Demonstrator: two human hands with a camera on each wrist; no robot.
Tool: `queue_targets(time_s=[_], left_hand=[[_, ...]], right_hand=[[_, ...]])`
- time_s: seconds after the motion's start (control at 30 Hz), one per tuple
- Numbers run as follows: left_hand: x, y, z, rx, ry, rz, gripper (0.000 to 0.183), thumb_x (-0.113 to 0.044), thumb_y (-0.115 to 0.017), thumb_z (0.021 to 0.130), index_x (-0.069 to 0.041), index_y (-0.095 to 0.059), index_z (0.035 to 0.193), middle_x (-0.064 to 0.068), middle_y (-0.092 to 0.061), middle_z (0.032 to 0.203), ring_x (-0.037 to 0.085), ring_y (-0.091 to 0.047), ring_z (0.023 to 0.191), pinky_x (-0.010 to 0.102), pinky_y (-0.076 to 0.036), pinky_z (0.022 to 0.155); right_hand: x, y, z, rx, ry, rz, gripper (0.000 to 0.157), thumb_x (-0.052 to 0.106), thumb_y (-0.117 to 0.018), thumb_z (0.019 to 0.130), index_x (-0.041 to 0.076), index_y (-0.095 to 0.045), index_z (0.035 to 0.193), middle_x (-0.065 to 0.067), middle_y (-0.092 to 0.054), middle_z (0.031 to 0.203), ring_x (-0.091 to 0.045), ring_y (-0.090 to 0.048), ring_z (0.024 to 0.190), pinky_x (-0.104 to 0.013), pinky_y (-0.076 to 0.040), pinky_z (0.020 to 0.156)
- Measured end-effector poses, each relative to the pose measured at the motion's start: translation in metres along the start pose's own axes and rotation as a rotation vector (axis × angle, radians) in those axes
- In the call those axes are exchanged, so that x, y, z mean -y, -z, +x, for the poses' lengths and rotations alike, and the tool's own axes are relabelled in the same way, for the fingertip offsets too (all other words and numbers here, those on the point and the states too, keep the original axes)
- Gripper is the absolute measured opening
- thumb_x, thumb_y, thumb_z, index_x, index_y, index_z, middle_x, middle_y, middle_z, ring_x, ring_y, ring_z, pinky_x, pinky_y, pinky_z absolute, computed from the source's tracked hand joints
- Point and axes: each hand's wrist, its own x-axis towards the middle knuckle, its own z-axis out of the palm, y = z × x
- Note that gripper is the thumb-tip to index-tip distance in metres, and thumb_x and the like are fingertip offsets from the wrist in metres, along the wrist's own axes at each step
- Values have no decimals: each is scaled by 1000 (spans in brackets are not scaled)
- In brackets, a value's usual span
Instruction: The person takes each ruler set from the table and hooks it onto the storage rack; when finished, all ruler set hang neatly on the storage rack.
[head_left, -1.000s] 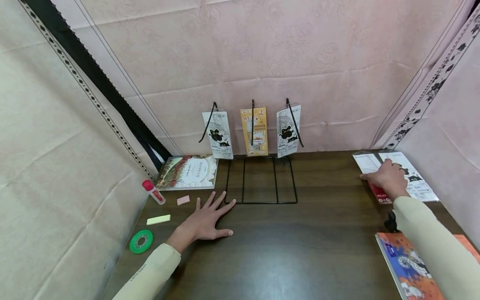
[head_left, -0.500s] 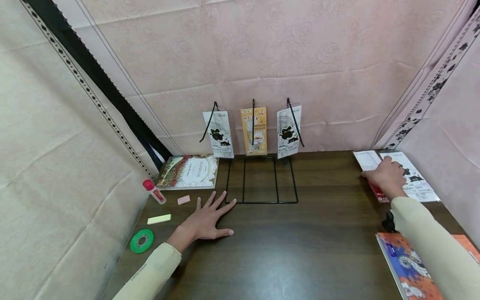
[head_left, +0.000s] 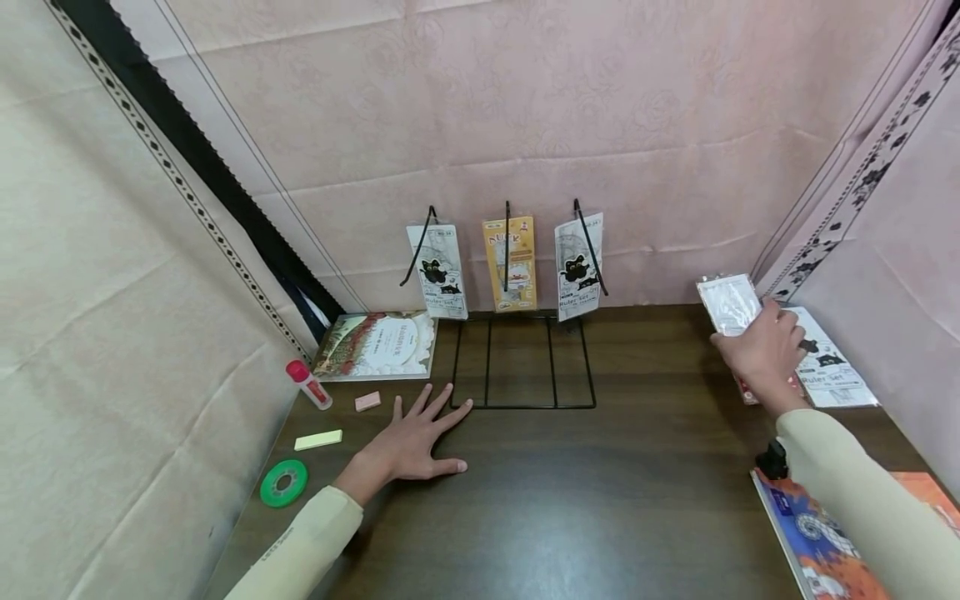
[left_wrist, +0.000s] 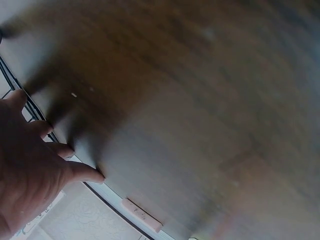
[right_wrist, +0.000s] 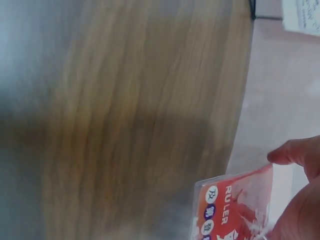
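Note:
My right hand (head_left: 765, 354) grips a clear-wrapped ruler set packet (head_left: 729, 302) at the back right, its far end tilted up. In the right wrist view, the packet's red part (right_wrist: 230, 205) shows printed "RULER" lettering, and the thumb lies at its edge. Beside it a white ruler set packet (head_left: 834, 367) with black cat drawings lies on the table. My left hand (head_left: 411, 442) rests on the tabletop with fingers spread, fingertips near the corner of a black wire rack (head_left: 522, 407). Two white packets (head_left: 438, 271) and a yellow packet (head_left: 510, 265) hang on the rack's prongs.
Left of the rack lie a picture book (head_left: 375, 346), a glue stick (head_left: 308, 384), a pink eraser (head_left: 367, 401), a pale yellow strip (head_left: 318, 440) and a green tape roll (head_left: 283, 483). A colourful book (head_left: 813, 533) lies under the right forearm. Pale cloth walls surround the table.
My right hand has lifted the red and white packet off the table, tilting its far end up and away from the white one. My left hand has stayed in place.

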Motion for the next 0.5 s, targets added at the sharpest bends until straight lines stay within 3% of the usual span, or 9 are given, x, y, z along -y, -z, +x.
queue_targets(time_s=[0.13, 0.3, 0.4, 0.5], left_hand=[[0, -1, 0, 6, 2, -3, 91, -84, -43, 77, -46, -8, 152, 2, -5, 165, 40, -4, 150, 78, -13, 105], [0, -1, 0, 8, 6, 1, 91, -84, -43, 77, -47, -7, 152, 2, -4, 165, 39, -4, 150, 77, -13, 105], [0, -1, 0, 11, 8, 1, 91, -84, -43, 77, -47, -7, 152, 1, -4, 165, 39, -4, 150, 77, -13, 105], [-1, -1, 0, 12, 9, 0, 91, -84, -43, 77, -46, -8, 152, 1, -4, 165, 39, -4, 150, 77, -13, 105]], right_hand=[[13, 2, -10, -97, -8, 70, 106, 40, -75, 73, 7, -13, 153, -33, -27, 142, -52, -28, 125, -66, -25, 93], [36, 7, -19, -257, -22, 205, 99, 34, -74, 73, 26, -16, 152, -16, -25, 150, -39, -28, 133, -59, -26, 101], [51, 9, -27, -365, 47, 294, 94, 33, -75, 71, 36, -22, 149, -7, -27, 149, -29, -29, 133, -52, -28, 103], [66, 11, -35, -465, 175, 375, 92, 31, -78, 69, 41, -27, 145, -2, -31, 143, -21, -31, 131, -44, -29, 103]])
